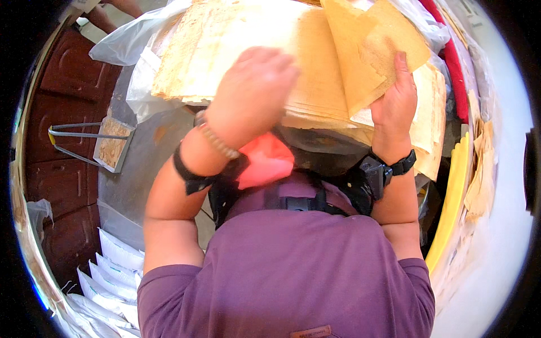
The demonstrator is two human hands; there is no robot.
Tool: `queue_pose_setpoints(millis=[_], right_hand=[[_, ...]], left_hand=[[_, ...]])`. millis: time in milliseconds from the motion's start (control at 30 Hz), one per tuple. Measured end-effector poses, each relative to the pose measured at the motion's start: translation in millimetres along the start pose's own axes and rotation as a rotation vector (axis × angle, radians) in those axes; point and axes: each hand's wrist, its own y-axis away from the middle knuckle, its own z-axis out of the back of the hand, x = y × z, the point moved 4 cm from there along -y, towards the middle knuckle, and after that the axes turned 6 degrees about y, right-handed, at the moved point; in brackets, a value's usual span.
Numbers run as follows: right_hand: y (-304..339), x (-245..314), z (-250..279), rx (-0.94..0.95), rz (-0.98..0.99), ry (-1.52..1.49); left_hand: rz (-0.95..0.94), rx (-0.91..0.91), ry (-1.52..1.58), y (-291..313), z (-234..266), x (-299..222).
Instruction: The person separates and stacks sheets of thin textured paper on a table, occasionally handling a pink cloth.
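A thick stack of thin tan sheets [225,62], perhaps paper or veneer, lies in front of me with ragged edges. My right hand [398,107] grips a lifted brown sheet [360,50] at the stack's right side, thumb on top and fingers underneath. That sheet stands folded or curled above the others. Over the stack's near middle is my left hand [259,84], smeared by motion, its fingers seeming bent; I cannot make out anything in it. A bright pink-red cloth-like piece [266,160] shows at my waist below the left wrist.
Clear plastic wrap [138,42] hangs around the stack. A small metal-legged stool [112,143] lies tipped at left beside brown panelled doors [70,135]. White sacks [112,281] are piled at lower left. A yellow strip [451,203] runs along the right. Another person's leg [101,19] shows at upper left.
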Motion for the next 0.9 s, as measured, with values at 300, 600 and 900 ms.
queue_pose_setpoints(millis=[300, 600, 900], right_hand=[[-17.3, -23.0, 56.4, -0.251, -0.477, -1.105], [15.4, 8.9, -6.6, 0.050, -0.550, -1.186], [34.7, -2.3, -32.9, 0.209, -0.574, -1.156]], left_hand=[[-0.031, 0.155, 0.040, -48.8, -76.1, -24.2], [0.424, -0.170, 1.090, -70.6, -63.3, -49.9], [0.710, -0.129, 0.916, -48.7, -95.2, 2.6]])
